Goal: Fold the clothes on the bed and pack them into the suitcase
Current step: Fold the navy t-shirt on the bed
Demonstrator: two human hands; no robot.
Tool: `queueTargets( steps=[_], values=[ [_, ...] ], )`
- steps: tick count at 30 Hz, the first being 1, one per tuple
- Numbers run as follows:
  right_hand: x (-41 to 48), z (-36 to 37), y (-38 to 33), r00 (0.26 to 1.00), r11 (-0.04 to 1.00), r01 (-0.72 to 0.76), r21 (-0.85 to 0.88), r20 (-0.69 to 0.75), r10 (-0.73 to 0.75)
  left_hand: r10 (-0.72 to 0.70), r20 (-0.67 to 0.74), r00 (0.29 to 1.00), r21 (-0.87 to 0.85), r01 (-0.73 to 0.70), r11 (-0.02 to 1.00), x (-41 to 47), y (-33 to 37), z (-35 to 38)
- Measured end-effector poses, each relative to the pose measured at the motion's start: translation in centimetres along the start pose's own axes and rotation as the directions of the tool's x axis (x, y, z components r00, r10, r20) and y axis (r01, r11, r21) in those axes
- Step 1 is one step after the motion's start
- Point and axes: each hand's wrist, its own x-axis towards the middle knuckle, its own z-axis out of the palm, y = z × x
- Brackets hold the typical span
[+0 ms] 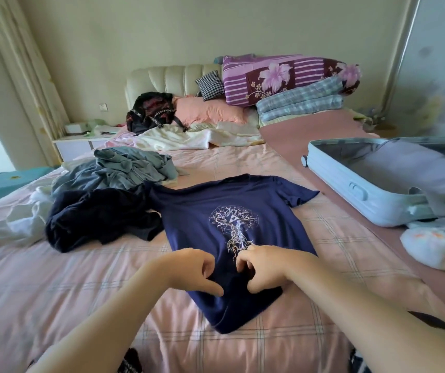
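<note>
Left hand (195,267) and right hand (265,267) meet low on the navy-blue cotton T-shirt with a pale tree print (202,219). Their curled fingers (244,261) pinch its cloth, probably to start a fold. The shirt lies spread flat, print up, on the pink checked bed (81,278). Left of it wait a crumpled dark navy garment (94,216) and, farther, grey-blue clothes (124,168). To its right, the pale-blue hard suitcase (350,181) lies open within reach.

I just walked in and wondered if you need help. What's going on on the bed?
A person is working on a navy T-shirt spread flat, print up, on the bed. The left hand and right hand sit side by side, both pinching its cloth near the lower middle. The shirt is not folded yet. A heap of clothes waits to the left, and the light blue suitcase lies open on the right.
</note>
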Motion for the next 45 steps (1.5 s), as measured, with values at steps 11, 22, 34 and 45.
queueTargets(
  steps=[11, 22, 34, 45],
  values=[
    [-0.3, 1.6, 0.4, 0.927, 0.969, 0.113, -0.222, -0.327, -0.183, 0.178, -0.242, 0.954, -0.036, -0.192, 0.981, -1.1, 0.4, 2.9],
    [-1.3, -0.3, 0.0, 0.935, 0.916, -0.147, 0.372, 0.355, 0.006, -0.128, 0.286, 0.949, -0.196, 0.189, 0.962, -3.4, -3.4, -2.2],
    [-3.1, -1.4, 7.5, 0.780, 0.816, -0.576, -0.054, -0.334, 0.529, 0.194, -0.162, 0.968, -0.214, -0.227, 0.950, 1.9, 8.3, 0.7],
    [-5.5, 1.2, 10.5, 0.835, 0.752, -0.234, 0.617, -0.268, 0.480, 0.192, -0.233, 0.953, -0.098, -0.220, 0.971, 6.5, 15.6, 4.3]
  ],
)
